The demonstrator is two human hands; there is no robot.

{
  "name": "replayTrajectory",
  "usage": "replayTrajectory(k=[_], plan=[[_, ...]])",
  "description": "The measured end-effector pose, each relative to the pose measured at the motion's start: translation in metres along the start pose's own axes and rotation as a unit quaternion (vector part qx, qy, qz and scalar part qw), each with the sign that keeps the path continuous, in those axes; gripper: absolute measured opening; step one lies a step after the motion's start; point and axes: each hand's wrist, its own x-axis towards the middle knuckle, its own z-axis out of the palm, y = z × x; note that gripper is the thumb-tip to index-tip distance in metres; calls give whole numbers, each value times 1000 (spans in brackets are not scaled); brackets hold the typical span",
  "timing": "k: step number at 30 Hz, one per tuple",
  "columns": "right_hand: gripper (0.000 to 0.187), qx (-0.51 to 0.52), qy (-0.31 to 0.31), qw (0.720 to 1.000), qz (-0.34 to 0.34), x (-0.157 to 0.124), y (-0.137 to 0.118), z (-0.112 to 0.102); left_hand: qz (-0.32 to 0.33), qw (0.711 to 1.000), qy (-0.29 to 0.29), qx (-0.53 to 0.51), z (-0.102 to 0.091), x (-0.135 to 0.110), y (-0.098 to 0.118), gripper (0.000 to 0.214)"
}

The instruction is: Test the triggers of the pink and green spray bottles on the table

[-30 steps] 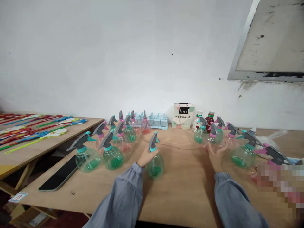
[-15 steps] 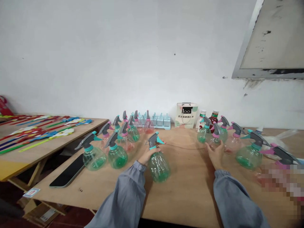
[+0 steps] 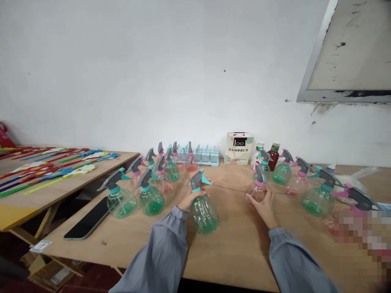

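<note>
Fingers (image 3: 192, 195) of the left hand (image 3: 187, 200) are wrapped round the neck of a green spray bottle (image 3: 204, 215), just under its teal collar and grey trigger. The bottle leans a little near the front middle of the plywood surface (image 3: 232, 244); whether its base rests there I cannot tell. Fingers (image 3: 251, 199) of the right hand (image 3: 264, 206) curl round the lower body of a pink spray bottle (image 3: 257, 190), which stands upright right of centre, apart from the green one. Both forearms wear grey sleeves (image 3: 165, 248).

Left of the green bottle stands a cluster of green and pink sprayers (image 3: 151, 199), with a dark phone (image 3: 88, 219) lying flat near the left edge. Right of the pink bottle is another group of sprayers (image 3: 319, 199). Against the wall sit a pale blue ice-lolly mould (image 3: 204, 155), a small paper bag (image 3: 240, 148) printed with spectacles, and two capped bottles (image 3: 275, 151). A second surface (image 3: 45, 192) at far left carries coloured hand-shaped clappers (image 3: 61, 167).
</note>
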Motion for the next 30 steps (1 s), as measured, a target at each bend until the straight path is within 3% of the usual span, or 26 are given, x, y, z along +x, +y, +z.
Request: replayTrajectory(k=[2, 8, 13, 19, 26, 30], plan=[[102, -3, -4, 1000, -4, -2, -1, -1, 15, 1000, 6, -3, -1, 0, -2, 69], [101, -1, -27, 1000, 1, -3, 2, -3, 27, 998, 63, -10, -6, 1, -6, 36], [98, -3, -26, 1000, -6, -4, 0, -3, 49, 999, 12, -6, -2, 1, -1, 52], [96, 0, -32, 999, -9, -3, -1, -4, 15, 998, 60, -30, -4, -1, -4, 35], [96, 2, -41, 999, -7, -3, 0, -4, 62, 998, 18, 17, 1, -1, 2, 61], [97, 3, -44, 999, -2, -3, -1, -4, 48, 996, 67, 21, -1, 0, -1, 48]])
